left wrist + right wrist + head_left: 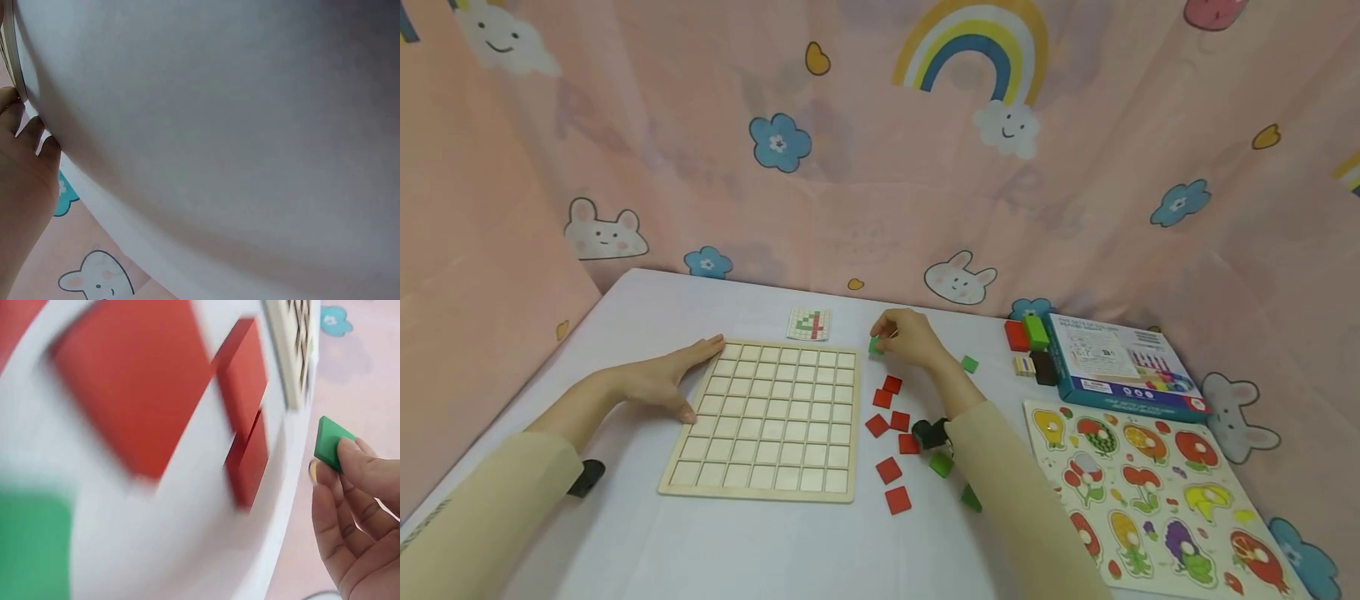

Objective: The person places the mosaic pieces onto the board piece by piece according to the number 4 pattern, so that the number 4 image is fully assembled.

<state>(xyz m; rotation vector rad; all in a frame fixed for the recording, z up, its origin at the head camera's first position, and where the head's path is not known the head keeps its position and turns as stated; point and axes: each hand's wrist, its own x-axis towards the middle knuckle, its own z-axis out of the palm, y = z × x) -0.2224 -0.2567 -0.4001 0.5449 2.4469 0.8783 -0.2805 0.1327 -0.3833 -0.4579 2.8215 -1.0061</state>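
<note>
My right hand [910, 337] pinches a green square tile [330, 444] between thumb and fingers, beside the top right corner of the wooden grid board [760, 497]. The board's square cells hold no coloured tiles. At its left side, my left hand [658, 379] lies with fingers outstretched, fingertips at the upper left corner and thumb at the left edge. Beyond the board lies a small pattern card [808, 324] with green and red squares on a grid. Several red tiles [889, 470] are scattered right of the board, with loose green tiles [941, 464] near my right forearm.
At the right, a fruit puzzle board [1150, 467] lies in front of a blue game box [1127, 367]. Beside the box sit a red block [1017, 336], a green block [1035, 332], a black block [1044, 367] and a striped piece [1023, 366]. A patterned pink curtain [850, 208] hangs behind the table.
</note>
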